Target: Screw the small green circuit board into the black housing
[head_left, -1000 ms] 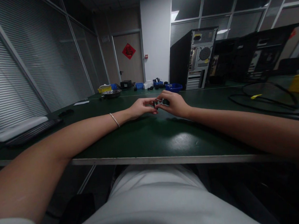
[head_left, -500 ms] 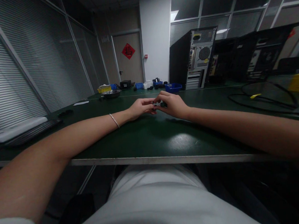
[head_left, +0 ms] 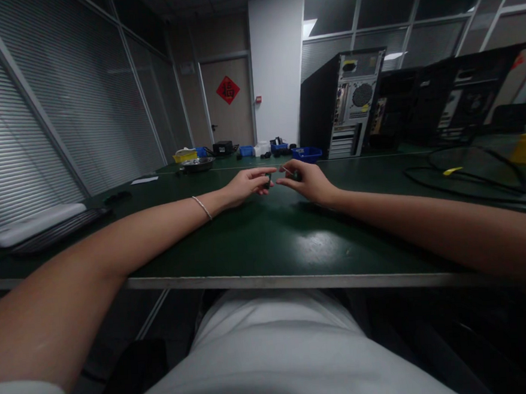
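Observation:
Above the middle of the dark green table (head_left: 230, 241) my two hands face each other with a small gap between them. My left hand (head_left: 246, 185), with a bracelet at the wrist, pinches a small dark part (head_left: 268, 180); its kind is too small to make out. In my right hand (head_left: 311, 181) is a small screwdriver (head_left: 297, 175) with a dark handle. Its thin shaft points up and left between thumb and forefinger, apart from the dark part. My right fingers hide some of the handle.
At the back stand a yellow bin (head_left: 185, 157), a metal dish (head_left: 197, 164), a black box (head_left: 222, 147) and a blue tray (head_left: 306, 154). Computer towers (head_left: 346, 104) rise at the back right. Black cables (head_left: 469, 176) lie right, a keyboard (head_left: 62, 229) left.
My hands have come apart. The screwdriver's shaft, earlier reaching to my left fingertips, has drawn back right and now tilts upward; the dark part in my left hand shows more.

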A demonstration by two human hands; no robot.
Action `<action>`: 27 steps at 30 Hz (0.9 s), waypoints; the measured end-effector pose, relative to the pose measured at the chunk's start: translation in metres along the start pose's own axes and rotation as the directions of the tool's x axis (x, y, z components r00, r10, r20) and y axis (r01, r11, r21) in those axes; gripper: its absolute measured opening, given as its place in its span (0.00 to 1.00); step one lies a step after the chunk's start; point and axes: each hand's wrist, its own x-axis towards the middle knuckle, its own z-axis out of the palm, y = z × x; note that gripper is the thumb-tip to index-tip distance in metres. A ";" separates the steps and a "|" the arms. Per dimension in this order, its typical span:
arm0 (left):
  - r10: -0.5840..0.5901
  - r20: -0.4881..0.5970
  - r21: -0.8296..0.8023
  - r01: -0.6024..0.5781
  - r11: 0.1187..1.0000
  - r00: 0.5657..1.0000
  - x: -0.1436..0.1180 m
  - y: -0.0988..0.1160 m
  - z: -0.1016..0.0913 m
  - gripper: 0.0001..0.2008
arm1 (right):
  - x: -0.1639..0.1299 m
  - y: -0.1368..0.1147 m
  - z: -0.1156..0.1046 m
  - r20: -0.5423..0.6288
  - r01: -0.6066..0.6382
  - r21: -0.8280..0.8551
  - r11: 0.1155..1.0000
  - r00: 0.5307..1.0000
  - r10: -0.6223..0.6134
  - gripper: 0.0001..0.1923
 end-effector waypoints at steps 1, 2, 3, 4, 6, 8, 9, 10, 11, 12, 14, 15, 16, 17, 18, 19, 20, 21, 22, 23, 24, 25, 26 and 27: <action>-0.040 -0.004 -0.018 0.040 0.999 0.999 0.000 0.000 -0.001 0.20 | 0.001 0.005 0.002 0.026 -0.039 0.007 0.999 0.999 0.039 0.18; -0.076 -0.013 -0.034 0.076 0.997 0.997 -0.001 -0.001 -0.001 0.20 | 0.002 0.009 0.005 0.044 -0.062 0.009 0.998 0.997 0.062 0.18; -0.103 -0.027 -0.046 0.101 0.994 0.994 -0.001 -0.002 -0.002 0.20 | 0.002 0.013 0.007 0.060 -0.079 0.010 0.997 0.995 0.079 0.19; -0.119 -0.038 -0.054 0.117 0.992 0.992 -0.001 -0.003 -0.003 0.19 | 0.002 0.017 0.008 0.074 -0.086 0.012 0.996 0.994 0.085 0.19; -0.126 -0.045 -0.057 0.123 0.991 0.991 -0.001 -0.004 -0.004 0.16 | 0.002 0.020 0.010 0.102 -0.092 0.021 0.996 0.991 0.089 0.17; -0.122 -0.045 -0.053 0.120 0.991 0.991 0.000 -0.006 -0.005 0.15 | 0.002 0.018 0.010 0.129 -0.072 0.035 0.997 0.989 0.067 0.14; -0.118 -0.046 -0.048 0.116 0.992 0.992 0.001 -0.006 -0.005 0.14 | 0.001 0.016 0.009 0.140 -0.054 0.043 0.998 0.989 0.048 0.13; -0.113 -0.046 -0.042 0.111 0.993 0.993 0.001 -0.007 -0.006 0.14 | 0.000 0.014 0.008 0.147 -0.032 0.050 0.998 0.989 0.024 0.12; -0.107 -0.046 -0.034 0.105 0.994 0.993 0.002 -0.008 -0.006 0.14 | 0.000 0.012 0.007 0.153 -0.008 0.056 0.998 0.988 -0.001 0.11; -0.100 -0.046 -0.025 0.099 0.995 0.994 0.003 -0.010 -0.006 0.14 | -0.001 0.010 0.006 0.156 0.016 0.061 0.998 0.987 -0.025 0.11; -0.079 -0.047 -0.005 0.079 0.997 0.996 0.004 -0.012 -0.007 0.13 | -0.002 0.007 0.005 0.155 0.056 0.064 0.996 0.986 -0.065 0.12; -0.066 -0.046 0.006 0.066 0.998 0.997 0.004 -0.014 -0.007 0.13 | -0.002 0.006 0.004 0.152 0.072 0.061 0.996 0.985 -0.080 0.11; -0.051 -0.045 0.017 0.052 0.998 0.998 0.005 -0.015 -0.008 0.13 | -0.002 0.006 0.004 0.146 0.084 0.056 0.995 0.985 -0.091 0.11; -0.036 -0.043 0.030 0.037 0.999 0.998 0.005 -0.015 -0.008 0.13 | -0.002 0.006 0.004 0.140 0.092 0.049 0.995 0.985 -0.098 0.11; -0.020 -0.040 0.043 0.022 0.999 0.999 0.005 -0.016 -0.008 0.13 | -0.002 0.007 0.004 0.133 0.098 0.043 0.994 0.986 -0.103 0.11; -0.004 -0.038 0.058 0.007 0.998 0.999 0.004 -0.016 -0.008 0.14 | -0.002 0.008 0.004 0.128 0.102 0.037 0.994 0.986 -0.105 0.11; 0.011 -0.036 0.072 -0.008 0.997 0.999 0.004 -0.015 -0.008 0.15 | -0.002 0.008 0.004 0.124 0.105 0.032 0.994 0.986 -0.108 0.11; 0.025 -0.035 0.084 -0.022 0.996 0.999 0.003 -0.015 -0.008 0.15 | -0.002 0.009 0.004 0.122 0.107 0.027 0.994 0.986 -0.110 0.11; 0.040 -0.032 0.097 -0.037 0.995 0.999 0.002 -0.014 -0.008 0.16 | -0.002 0.009 0.004 0.121 0.109 0.024 0.994 0.986 -0.112 0.11; 0.057 -0.023 0.115 -0.054 0.992 0.998 0.002 -0.013 -0.008 0.18 | -0.002 0.010 0.004 0.122 0.112 0.021 0.994 0.986 -0.114 0.11; 0.075 -0.011 0.137 -0.073 0.988 0.997 0.001 -0.012 -0.007 0.19 | -0.002 0.010 0.004 0.122 0.115 0.018 0.993 0.986 -0.116 0.11; 0.093 0.002 0.162 -0.092 0.982 0.996 0.000 -0.011 -0.007 0.20 | -0.002 0.009 0.004 0.123 0.118 0.017 0.993 0.985 -0.119 0.11; 0.109 0.013 0.188 -0.110 0.976 0.994 0.000 -0.011 -0.007 0.21 | -0.002 0.009 0.003 0.122 0.121 0.015 0.993 0.985 -0.122 0.11; 0.124 0.020 0.210 -0.126 0.970 0.992 -0.001 -0.010 -0.007 0.21 | -0.003 0.008 0.003 0.120 0.124 0.014 0.992 0.985 -0.125 0.11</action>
